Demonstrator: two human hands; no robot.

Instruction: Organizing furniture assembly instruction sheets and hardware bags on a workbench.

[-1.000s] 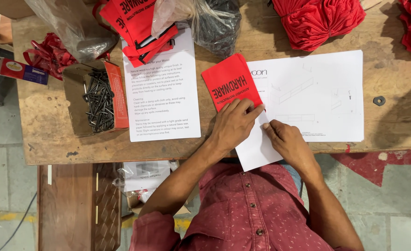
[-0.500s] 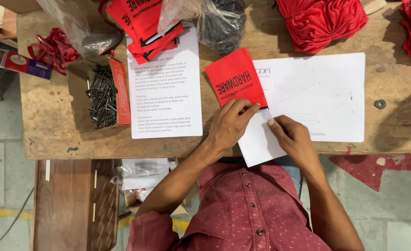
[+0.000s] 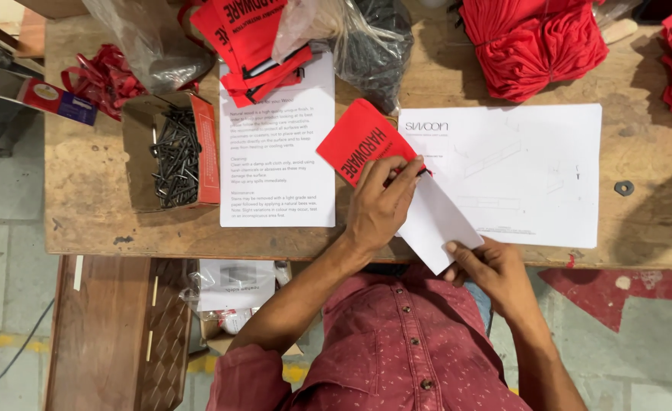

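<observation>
Pinching the red pouch (image 3: 360, 139) at its lower corner, the left hand (image 3: 379, 204) rests on the table (image 3: 92, 190); the right hand (image 3: 492, 272) grips the lower end of a folded white paper (image 3: 436, 222) that pokes into the pouch, beside the printed sheet (image 3: 526, 171).

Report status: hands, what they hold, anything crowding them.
Left hand pinches red pouch against folded white paper. Right hand grips the paper's lower corner. Large printed sheet lies underneath; box of screws stands apart.
</observation>
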